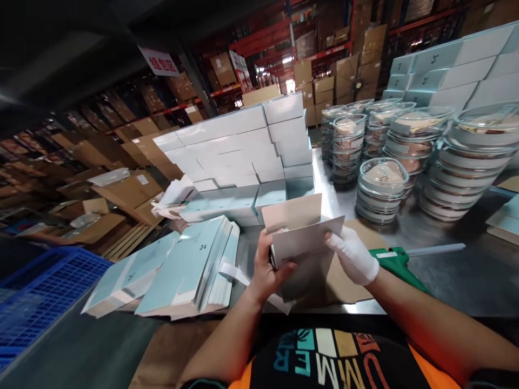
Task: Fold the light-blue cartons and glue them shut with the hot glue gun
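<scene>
Between my two hands is a partly folded carton [302, 248], its greyish-brown inner side and a raised flap turned toward me. My bare left hand [270, 270] grips its left side, thumb on the near panel. My right hand [354, 256], in a white glove with bare fingertips, pinches the upper right corner of the near panel. Under and to the right lies a flat brown cardboard sheet [351, 278]. Beside my right hand rests a green glue gun [395, 265] with a clear glue stick in it. The carton's far side is hidden.
Flat light-blue cartons [190, 265] are stacked at the left. Finished white-and-blue boxes [239, 146] form a wall behind, with more boxes [441, 70] at right. Stacked clear round containers [383, 189] stand at right on the metal table [478, 275]. A blue crate [48, 297] is at far left.
</scene>
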